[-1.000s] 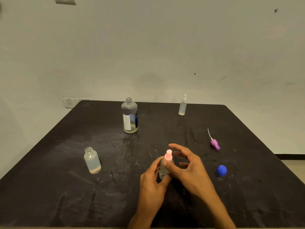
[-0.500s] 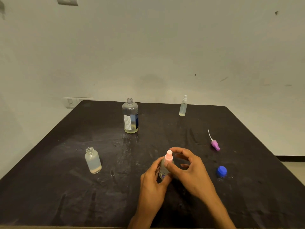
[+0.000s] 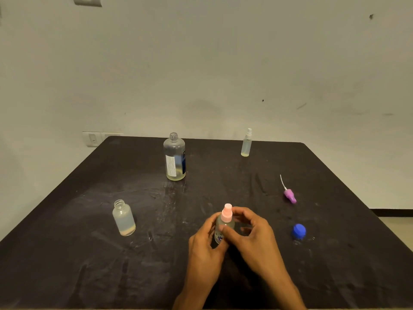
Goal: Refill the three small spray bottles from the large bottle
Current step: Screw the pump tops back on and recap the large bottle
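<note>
Pink-capped spray bottle stands near the counter's front edge, left hand grasping its body, right hand pinching its sprayer; likely screwing it, then 1 open bottle needs its purple sprayer.

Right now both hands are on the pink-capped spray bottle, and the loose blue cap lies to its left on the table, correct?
Not quite. The blue cap lies to the right of the pink-capped spray bottle, as the head view shows. The left hand and right hand do both hold that bottle on the table.
</note>
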